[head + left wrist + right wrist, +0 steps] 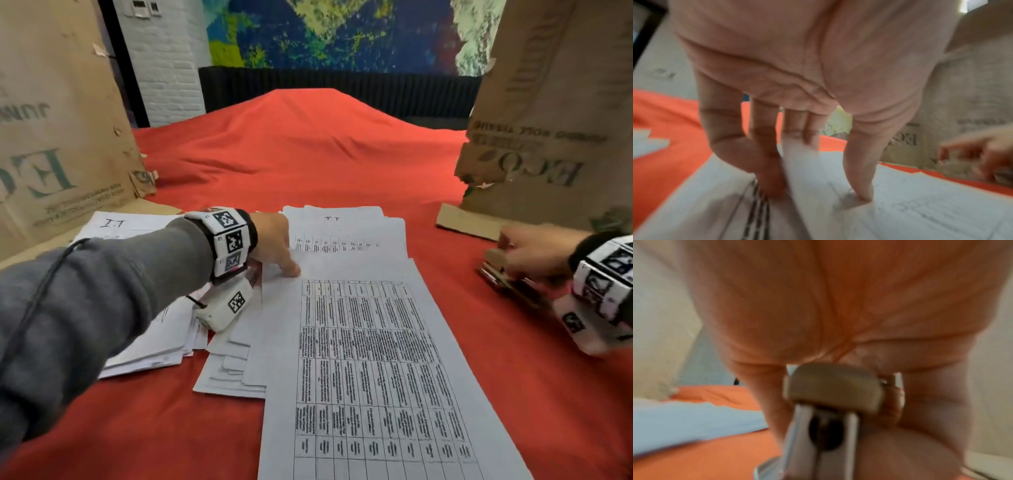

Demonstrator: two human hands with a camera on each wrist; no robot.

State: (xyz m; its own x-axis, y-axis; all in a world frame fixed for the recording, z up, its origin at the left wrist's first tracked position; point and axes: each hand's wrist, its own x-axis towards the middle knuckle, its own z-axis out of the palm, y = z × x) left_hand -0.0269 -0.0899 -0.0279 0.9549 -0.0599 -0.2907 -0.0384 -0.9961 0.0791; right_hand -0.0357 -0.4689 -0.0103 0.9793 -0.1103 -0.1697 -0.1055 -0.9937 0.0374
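A long sheet printed with a table [370, 359] lies on top of a loose spread of white papers [339, 229] on the red cloth. My left hand [274, 243] holds its top left corner: in the left wrist view the thumb [861, 186] presses on the sheet [910, 211] while the fingers [764, 162] reach behind its raised edge. At the right, my right hand [527, 255] grips a metal stapler [503, 277] low over the cloth, apart from the papers. The right wrist view shows the stapler's back end [834, 391] held in my palm, blurred.
A second stack of papers [144, 329] lies under my left forearm. Tall cardboard boxes stand at the left [58, 137] and right [548, 120]. The red cloth [308, 154] rises in a mound at the back. A black panel and painted wall lie behind.
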